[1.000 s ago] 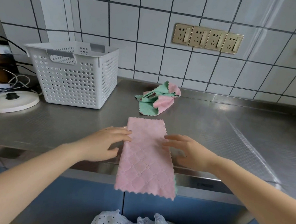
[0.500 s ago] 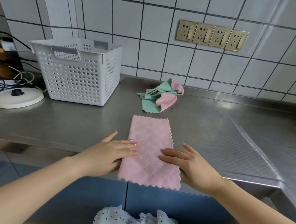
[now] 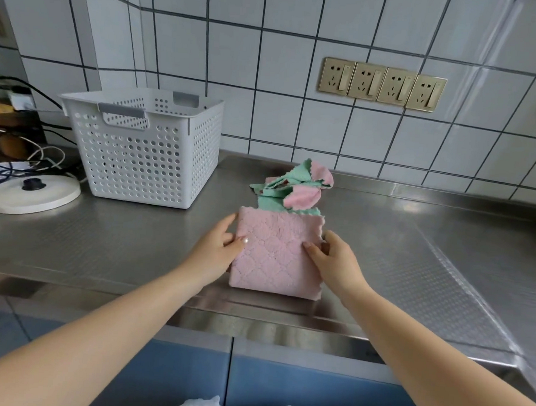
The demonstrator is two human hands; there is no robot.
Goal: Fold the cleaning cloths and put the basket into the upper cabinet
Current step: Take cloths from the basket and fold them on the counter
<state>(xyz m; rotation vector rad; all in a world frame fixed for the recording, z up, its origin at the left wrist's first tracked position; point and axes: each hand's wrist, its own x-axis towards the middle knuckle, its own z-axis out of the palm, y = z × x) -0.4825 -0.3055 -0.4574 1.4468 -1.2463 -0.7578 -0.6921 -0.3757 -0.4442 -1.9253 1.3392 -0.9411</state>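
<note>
A pink quilted cloth (image 3: 276,253) lies folded into a near square on the steel counter (image 3: 128,242), near its front edge. My left hand (image 3: 219,248) pinches the cloth's left edge, thumb on top. My right hand (image 3: 332,259) pinches its right edge the same way. Just behind it lies a crumpled green and pink cloth (image 3: 292,185). A white perforated basket (image 3: 145,146) with grey handles stands at the back left; its inside is hidden from view.
A round white lid with a black knob (image 3: 31,192) lies left of the basket, with cables (image 3: 30,159) behind it. Brass wall sockets (image 3: 381,84) sit on the tiled wall. Blue cabinet doors (image 3: 282,386) are below the counter.
The long pink cloth that hung over the counter edge has been folded in half away from me into a near square. Both hands moved from flat on the cloth to gripping its side edges.
</note>
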